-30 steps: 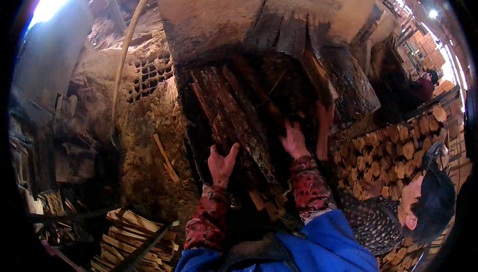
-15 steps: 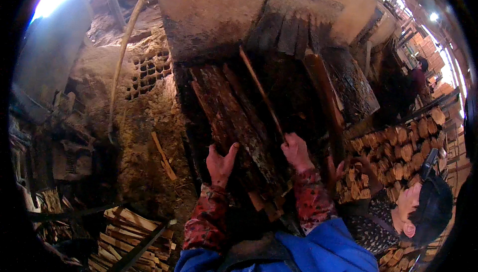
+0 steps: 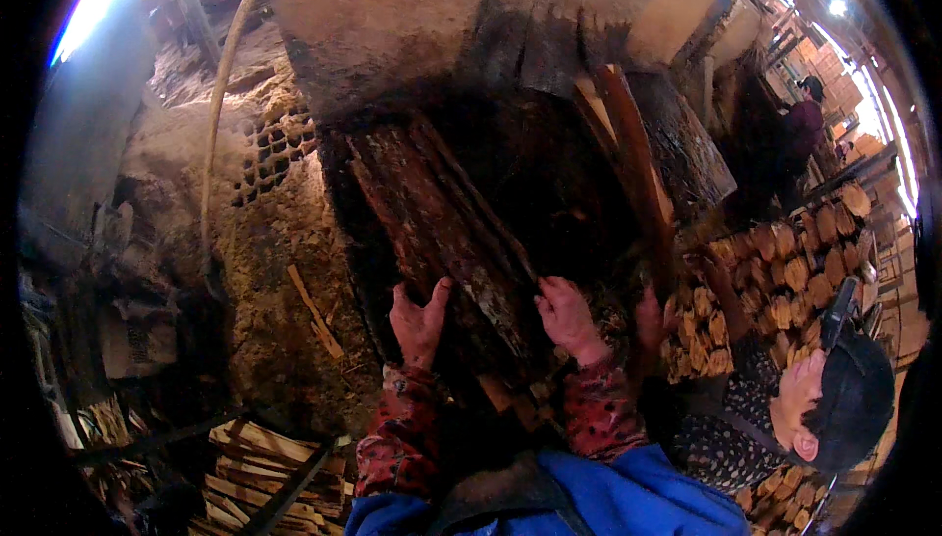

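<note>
A long, dark reddish-brown slab of rough wood (image 3: 437, 222) lies slanted in front of me, its far end in the dark hollow. My left hand (image 3: 418, 328) is at its left edge, thumb and fingers spread apart. On the slab's right side runs a thin wooden strip (image 3: 481, 204). My right hand (image 3: 569, 322) has its fingers curled at the near end of that strip, though the fingertips are partly hidden. Below the slab, short wood pieces (image 3: 500, 394) show between my forearms.
A co-worker in a dark cap (image 3: 852, 403) is close on my right, one hand (image 3: 650, 318) beside upright boards (image 3: 633, 143). Split firewood (image 3: 785, 251) is stacked at right, more wood (image 3: 265, 467) at lower left. A clay wall (image 3: 373, 26) rises ahead; another person (image 3: 807, 119) stands far right.
The thin strip by my right hand has swung left against the slab. My right hand moved slightly left with it. The view shifted, and the co-worker's hand stays near the boards.
</note>
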The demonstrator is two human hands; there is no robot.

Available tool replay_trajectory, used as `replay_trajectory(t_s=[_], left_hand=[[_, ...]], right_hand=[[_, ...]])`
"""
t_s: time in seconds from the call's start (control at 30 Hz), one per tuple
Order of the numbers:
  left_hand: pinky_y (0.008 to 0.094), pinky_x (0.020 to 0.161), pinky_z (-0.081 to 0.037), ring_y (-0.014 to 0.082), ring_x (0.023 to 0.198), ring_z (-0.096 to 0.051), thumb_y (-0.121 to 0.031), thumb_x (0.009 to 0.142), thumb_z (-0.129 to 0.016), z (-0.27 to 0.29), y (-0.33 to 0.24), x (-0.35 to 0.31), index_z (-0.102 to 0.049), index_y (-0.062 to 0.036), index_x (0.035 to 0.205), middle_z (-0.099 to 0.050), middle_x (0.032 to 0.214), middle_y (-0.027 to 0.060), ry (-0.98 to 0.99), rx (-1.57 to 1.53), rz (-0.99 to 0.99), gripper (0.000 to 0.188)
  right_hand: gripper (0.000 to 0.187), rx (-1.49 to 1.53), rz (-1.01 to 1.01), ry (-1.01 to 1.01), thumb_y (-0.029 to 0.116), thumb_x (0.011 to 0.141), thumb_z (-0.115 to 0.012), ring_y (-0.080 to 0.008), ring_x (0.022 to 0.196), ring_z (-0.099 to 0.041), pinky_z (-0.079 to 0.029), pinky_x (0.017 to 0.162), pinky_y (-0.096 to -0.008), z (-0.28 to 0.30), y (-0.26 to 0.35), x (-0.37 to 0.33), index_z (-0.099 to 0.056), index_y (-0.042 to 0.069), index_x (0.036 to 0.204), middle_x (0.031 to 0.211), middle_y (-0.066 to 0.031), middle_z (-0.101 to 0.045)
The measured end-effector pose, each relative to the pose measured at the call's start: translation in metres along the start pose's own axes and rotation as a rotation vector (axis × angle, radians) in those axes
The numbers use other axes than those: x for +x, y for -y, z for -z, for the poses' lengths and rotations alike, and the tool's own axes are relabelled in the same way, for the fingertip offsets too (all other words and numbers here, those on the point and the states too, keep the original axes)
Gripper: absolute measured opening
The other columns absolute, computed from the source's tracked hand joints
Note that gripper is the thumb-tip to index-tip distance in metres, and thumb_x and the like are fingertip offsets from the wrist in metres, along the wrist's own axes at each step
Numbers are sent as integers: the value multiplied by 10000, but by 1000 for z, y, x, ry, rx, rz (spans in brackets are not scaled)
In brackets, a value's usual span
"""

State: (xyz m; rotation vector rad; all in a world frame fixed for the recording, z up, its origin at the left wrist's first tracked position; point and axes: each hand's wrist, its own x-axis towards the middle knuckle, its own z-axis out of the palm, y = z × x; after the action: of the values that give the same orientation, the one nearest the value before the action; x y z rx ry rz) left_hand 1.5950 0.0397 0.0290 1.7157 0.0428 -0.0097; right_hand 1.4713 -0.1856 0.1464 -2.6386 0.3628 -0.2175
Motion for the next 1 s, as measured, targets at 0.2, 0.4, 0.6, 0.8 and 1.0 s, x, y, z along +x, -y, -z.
replay_trajectory(t_s=[0.2, 0.4, 0.6, 0.8, 1.0], left_hand=[[370, 769, -503, 241, 891, -651, -387, 760, -783, -2, -37, -5, -553, 74, 1090, -672, 969, 203, -17, -127, -34, 611], [346, 784, -494, 208, 895, -634, -355, 781, -773, 4, -102, -13, -557, 63, 1074, -672, 998, 173, -10, 80, 62, 554], [332, 778, -490, 167, 871, -607, -309, 800, -763, 5, -119, -16, -568, 56, 1055, -673, 984, 140, 16, 62, 80, 486], [334, 773, -491, 178, 867, -615, -317, 800, -762, 6, -78, -9, -570, 65, 1035, -675, 974, 153, 36, -64, 50, 489], [336, 779, -491, 196, 874, -623, -324, 793, -764, 6, -60, -6, -555, 87, 1039, -674, 975, 173, 26, -122, 73, 522]], right_hand=[[334, 21, -18, -36, 162, 875, -564, -396, 1040, -520, -458, 904, -446, 11, 18, -4, -582, -17, 1156, 1136, -198, -555], [354, 10, 10, -81, 133, 858, -577, -390, 1060, -501, -454, 902, -453, -1, 9, -10, -560, -21, 1177, 1188, -188, -515], [358, 43, -17, -99, 114, 840, -590, -384, 1067, -500, -449, 904, -448, 1, 12, -10, -566, -23, 1170, 1183, -182, -517], [370, 25, 15, -144, 95, 816, -615, -385, 1062, -508, -446, 910, -433, -1, 14, -9, -568, -21, 1164, 1155, -184, -534], [371, 22, 18, -153, 114, 825, -604, -372, 1083, -497, -440, 925, -415, -3, 16, -10, -574, -16, 1171, 1169, -176, -533]])
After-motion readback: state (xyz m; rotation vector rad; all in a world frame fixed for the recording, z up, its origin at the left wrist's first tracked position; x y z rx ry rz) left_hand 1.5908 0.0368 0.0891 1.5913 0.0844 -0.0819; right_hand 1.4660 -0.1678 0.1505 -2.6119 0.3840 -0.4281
